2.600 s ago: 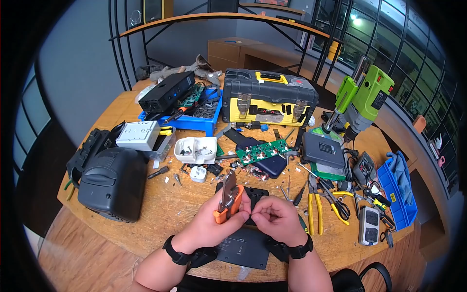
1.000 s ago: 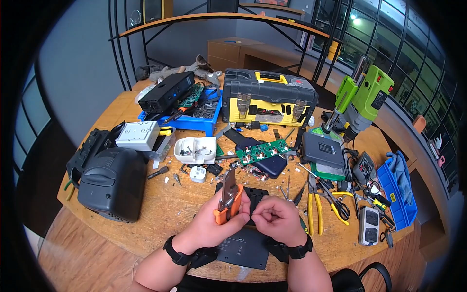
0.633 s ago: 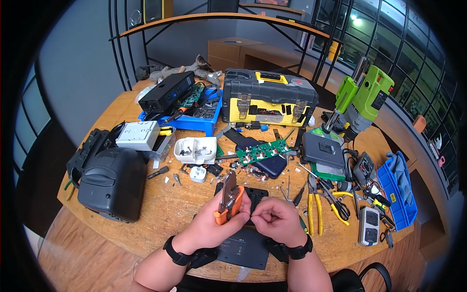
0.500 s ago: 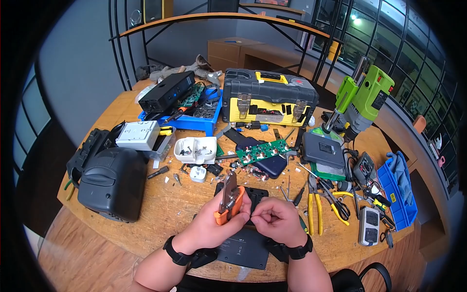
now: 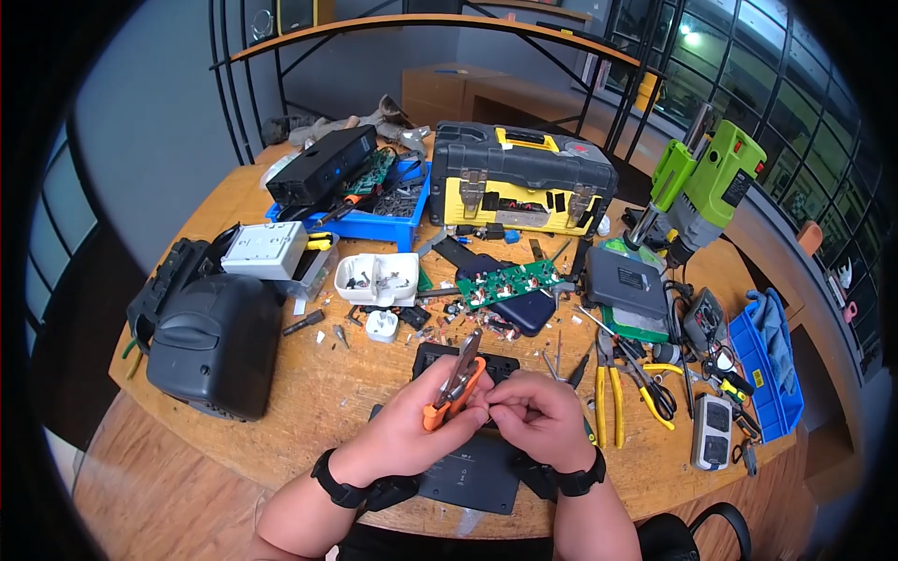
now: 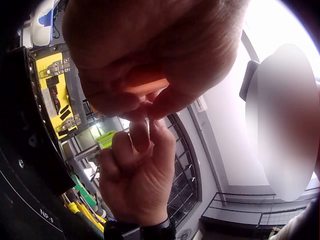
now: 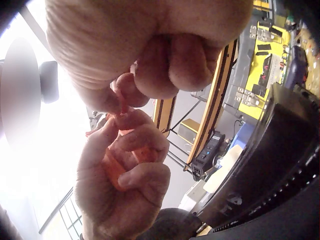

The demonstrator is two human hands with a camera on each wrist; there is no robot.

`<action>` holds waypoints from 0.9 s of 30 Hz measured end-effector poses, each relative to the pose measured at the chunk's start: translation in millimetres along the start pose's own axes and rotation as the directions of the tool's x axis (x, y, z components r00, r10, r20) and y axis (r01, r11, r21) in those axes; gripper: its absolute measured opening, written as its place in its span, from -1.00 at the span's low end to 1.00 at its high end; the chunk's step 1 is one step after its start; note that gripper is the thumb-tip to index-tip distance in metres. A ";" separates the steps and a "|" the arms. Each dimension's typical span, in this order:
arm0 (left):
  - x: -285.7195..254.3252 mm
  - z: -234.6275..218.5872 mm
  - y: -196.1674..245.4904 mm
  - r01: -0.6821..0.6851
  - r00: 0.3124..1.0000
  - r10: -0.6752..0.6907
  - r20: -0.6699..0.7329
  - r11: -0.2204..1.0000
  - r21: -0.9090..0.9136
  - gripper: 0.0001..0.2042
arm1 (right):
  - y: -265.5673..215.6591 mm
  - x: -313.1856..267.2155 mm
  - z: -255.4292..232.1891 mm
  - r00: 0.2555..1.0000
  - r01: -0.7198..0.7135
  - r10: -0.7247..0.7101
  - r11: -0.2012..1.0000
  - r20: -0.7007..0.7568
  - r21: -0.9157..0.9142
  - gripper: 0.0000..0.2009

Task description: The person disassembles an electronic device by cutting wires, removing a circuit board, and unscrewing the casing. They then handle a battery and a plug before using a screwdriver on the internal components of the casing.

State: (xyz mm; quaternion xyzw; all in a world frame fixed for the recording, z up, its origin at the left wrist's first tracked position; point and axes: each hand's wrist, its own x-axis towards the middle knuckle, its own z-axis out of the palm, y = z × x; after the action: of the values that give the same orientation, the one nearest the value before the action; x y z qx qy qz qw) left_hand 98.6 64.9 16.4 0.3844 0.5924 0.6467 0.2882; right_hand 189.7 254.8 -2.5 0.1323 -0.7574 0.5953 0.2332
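My left hand (image 5: 412, 411) grips a wire stripper (image 5: 454, 393) with orange handles, its flat metal head pointing up and away. The left thumb and index fingertips meet the fingertips of my right hand (image 5: 543, 421). A thin reddish strand (image 7: 121, 100) shows between the fingertips in the right wrist view, pinched by the right thumb and index finger; most of it is hidden by the fingers. Under both hands lies a black device (image 5: 468, 481) with a flat, printed back; its far part is partly covered by the hands.
Beyond the hands sit a green circuit board (image 5: 510, 283), a white tray of screws (image 5: 379, 297) and a black-yellow toolbox (image 5: 524, 178). Yellow-handled pliers (image 5: 609, 402) and scissors (image 5: 662, 402) lie right. A black case (image 5: 215, 351) stands left, a green drill (image 5: 716, 187) at back right.
The wire stripper has tipped to the right in my left hand. The right fingers have shifted slightly at the meeting point. The head view has tilted a little downward.
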 end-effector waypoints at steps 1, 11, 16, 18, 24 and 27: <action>-0.2 0.1 0.6 -0.005 1.000 0.005 -0.003 1.000 0.019 -0.67 | -1.2 1.9 -0.4 0.998 0.058 -0.059 0.995 -0.005 -0.076 -0.79; 0.6 -1.5 0.4 0.002 1.000 -0.002 0.019 1.000 -0.003 -0.68 | -1.8 4.0 -1.3 0.996 0.084 -0.083 0.987 0.015 -0.139 -0.79; 0.6 -2.0 -0.4 0.033 0.999 -0.033 0.021 0.999 -0.003 -0.68 | -2.3 4.0 -1.5 0.997 0.083 -0.081 0.988 0.019 -0.131 -0.80; 0.8 -2.0 -1.6 0.035 0.999 -0.034 0.025 0.999 -0.023 -0.68 | -0.2 3.1 -1.4 0.996 0.087 -0.086 0.988 0.014 -0.129 -0.79; 1.2 -1.7 -2.2 0.021 0.999 -0.020 0.027 0.999 -0.045 -0.69 | 1.7 -1.5 1.9 0.999 0.033 -0.034 0.998 -0.020 -0.061 -0.77; 1.1 -1.6 -0.5 0.030 0.999 -0.029 0.026 0.999 -0.037 -0.68 | 5.3 -1.9 1.1 0.999 0.020 -0.021 0.999 -0.024 -0.036 -0.76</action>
State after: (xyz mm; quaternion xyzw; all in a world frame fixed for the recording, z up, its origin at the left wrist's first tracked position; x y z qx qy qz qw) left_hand 96.6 65.0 16.0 0.3782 0.5820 0.6485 0.3125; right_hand 188.5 254.9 -8.2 0.1287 -0.7635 0.5810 0.2509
